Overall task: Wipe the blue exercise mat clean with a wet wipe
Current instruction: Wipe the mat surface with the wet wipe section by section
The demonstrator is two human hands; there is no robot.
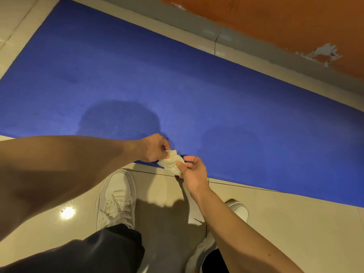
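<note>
The blue exercise mat (157, 79) lies flat on the tiled floor and fills the upper half of the view. Two darker damp patches show on it near its front edge. A crumpled white wet wipe (171, 161) hangs in the air just above that front edge. My left hand (152, 147) pinches the wipe's left side with curled fingers. My right hand (192, 169) pinches its right side from below.
Beige floor tiles (285, 223) run in front of the mat, where my white sneakers (116, 200) stand. Behind the mat a grey skirting (246, 40) meets an orange wall (275, 18) with chipped paint. A ceiling light glints off the tiles at lower left.
</note>
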